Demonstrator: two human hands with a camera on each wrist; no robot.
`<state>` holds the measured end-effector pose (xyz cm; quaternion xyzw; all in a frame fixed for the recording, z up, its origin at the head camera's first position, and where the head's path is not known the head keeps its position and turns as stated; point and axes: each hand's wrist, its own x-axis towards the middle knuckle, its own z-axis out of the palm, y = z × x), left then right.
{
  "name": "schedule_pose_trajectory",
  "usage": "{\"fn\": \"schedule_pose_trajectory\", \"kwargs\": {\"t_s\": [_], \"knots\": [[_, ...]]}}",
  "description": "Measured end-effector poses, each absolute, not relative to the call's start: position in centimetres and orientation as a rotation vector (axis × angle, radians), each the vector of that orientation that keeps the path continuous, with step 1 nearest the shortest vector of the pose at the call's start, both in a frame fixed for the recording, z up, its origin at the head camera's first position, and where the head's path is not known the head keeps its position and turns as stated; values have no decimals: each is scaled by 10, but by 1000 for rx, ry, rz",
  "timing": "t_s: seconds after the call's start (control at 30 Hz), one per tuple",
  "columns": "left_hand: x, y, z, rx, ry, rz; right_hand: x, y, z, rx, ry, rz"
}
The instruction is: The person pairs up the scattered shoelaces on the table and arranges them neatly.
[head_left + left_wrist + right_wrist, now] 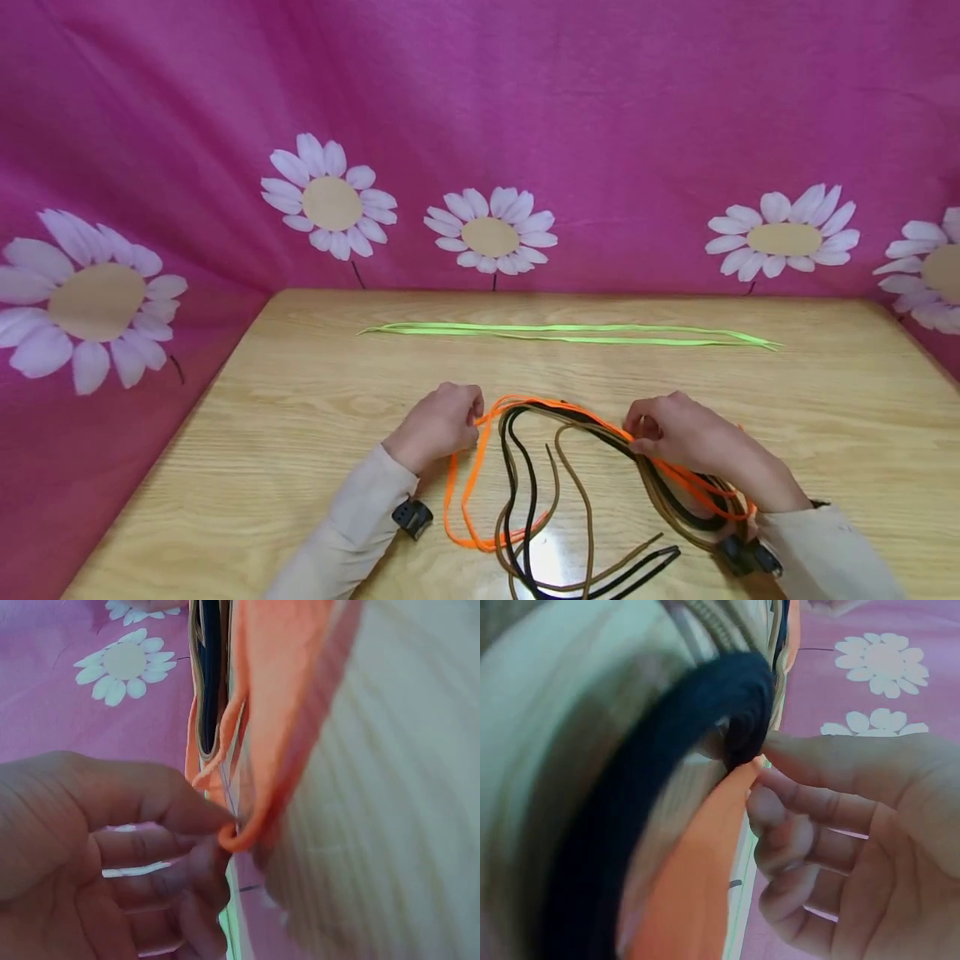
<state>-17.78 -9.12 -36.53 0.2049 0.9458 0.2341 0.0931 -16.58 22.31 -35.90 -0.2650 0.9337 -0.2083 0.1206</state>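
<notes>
While the left hand (442, 427) pinches the orange lace (274, 697) between thumb and forefinger, its other fingers loosely bent, the right hand (693, 437) closes thumb and fingertips on the orange lace and black lace (630, 772) together; whether it also grips the brown lace (590, 533) cannot be told. Between the hands the three laces run side by side, their loose ends looping across the table (300, 375) toward the person. The green lace (660, 342) lies well apart, stretched lengthwise near the far edge.

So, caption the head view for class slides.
Left hand pinches orange laces, right hand grips them bunched with black laces and brown laces; green laces lie beyond.
</notes>
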Motion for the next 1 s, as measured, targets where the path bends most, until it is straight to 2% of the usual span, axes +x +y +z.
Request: {"fn": "schedule_pose_trajectory", "kwargs": {"t_s": [0.37,0.8,1.0], "knots": [[-183,-107,-354,595,2994,780,-168,232,-349,-743,2809,-639],[-189,-126,-336,747,3036,901,-173,248,-338,-716,2852,-630],[-190,-139,-327,737,3084,911,-174,264,-328,-690,2932,-627]]}}
